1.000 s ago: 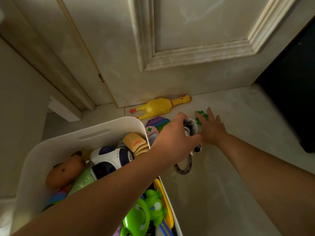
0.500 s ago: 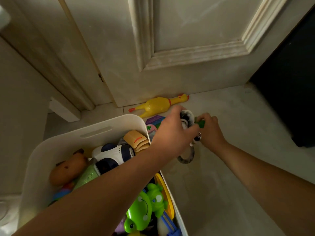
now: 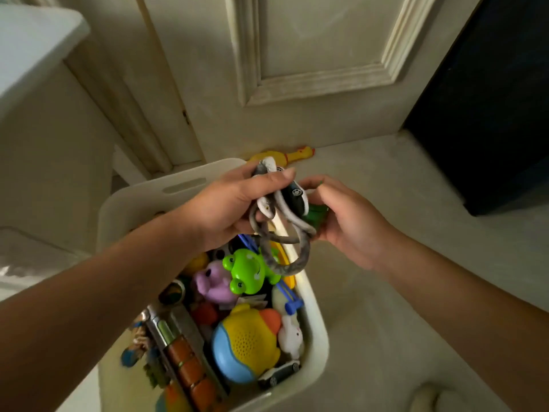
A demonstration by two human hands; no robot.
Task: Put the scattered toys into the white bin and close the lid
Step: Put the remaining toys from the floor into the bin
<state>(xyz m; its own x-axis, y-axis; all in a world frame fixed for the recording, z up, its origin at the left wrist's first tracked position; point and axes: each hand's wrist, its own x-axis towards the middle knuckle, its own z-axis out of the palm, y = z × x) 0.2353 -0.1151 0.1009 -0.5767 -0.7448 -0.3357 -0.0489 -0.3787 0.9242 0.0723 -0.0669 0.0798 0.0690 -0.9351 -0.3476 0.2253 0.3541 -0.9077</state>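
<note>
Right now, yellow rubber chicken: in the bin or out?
Out. The yellow rubber chicken lies on the floor by the door, beyond the white bin's far rim.

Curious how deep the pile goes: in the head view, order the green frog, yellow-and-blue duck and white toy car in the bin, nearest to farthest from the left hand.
1. green frog, just under the left hand.
2. yellow-and-blue duck, lower in the white bin.
3. white toy car, bin's near right corner.
</note>
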